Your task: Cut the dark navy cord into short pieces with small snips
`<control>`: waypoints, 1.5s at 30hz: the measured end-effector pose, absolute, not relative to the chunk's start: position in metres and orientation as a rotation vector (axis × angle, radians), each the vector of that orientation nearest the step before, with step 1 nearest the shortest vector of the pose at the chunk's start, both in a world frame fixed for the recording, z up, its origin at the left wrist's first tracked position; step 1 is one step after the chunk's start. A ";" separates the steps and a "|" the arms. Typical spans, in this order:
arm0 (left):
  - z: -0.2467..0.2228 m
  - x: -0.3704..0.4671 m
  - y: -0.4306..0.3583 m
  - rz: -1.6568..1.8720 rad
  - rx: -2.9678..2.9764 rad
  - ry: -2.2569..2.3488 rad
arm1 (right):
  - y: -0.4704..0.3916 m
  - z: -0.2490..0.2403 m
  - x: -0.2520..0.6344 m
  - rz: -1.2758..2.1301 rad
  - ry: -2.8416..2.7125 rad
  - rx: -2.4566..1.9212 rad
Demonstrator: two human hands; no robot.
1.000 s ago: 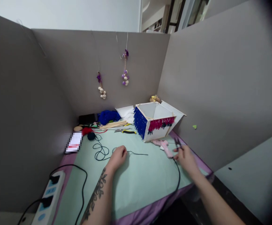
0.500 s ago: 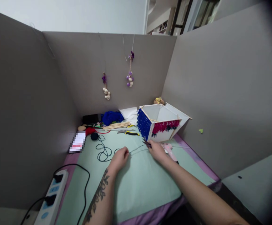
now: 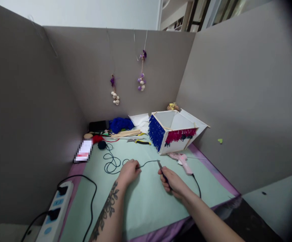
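Grey partitions [image 3: 85, 67] wall in the desk [image 3: 148, 208], where the right hand [image 3: 172, 181], fingers curled round scissors [image 3: 159, 164], has shifted from near the pink glue gun [image 3: 185, 164], so the blade tips sit at or just beside the dark cord's [image 3: 149, 161] free end. Mid-desk, the left hand [image 3: 130, 171] pinches that cord nearly closed, the fringed box [image 3: 176, 147] standing toward the far right corner. No lettering is readable, the phone screen [image 3: 85, 149] being blurred.
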State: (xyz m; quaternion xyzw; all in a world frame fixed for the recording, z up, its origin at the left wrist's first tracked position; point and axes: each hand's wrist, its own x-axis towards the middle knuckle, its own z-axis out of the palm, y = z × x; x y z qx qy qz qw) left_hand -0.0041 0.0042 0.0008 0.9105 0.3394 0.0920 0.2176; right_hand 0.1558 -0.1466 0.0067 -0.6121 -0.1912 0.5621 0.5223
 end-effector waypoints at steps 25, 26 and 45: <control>0.012 -0.008 0.004 0.428 2.388 0.613 | -0.105 0.003 0.128 1.776 0.007 -1.153; 0.013 -0.008 0.004 0.429 2.383 0.601 | -0.105 0.003 0.128 1.774 -0.007 -1.157; 0.021 -0.011 0.003 0.614 2.343 0.701 | -0.111 0.001 0.130 1.635 -0.092 -0.963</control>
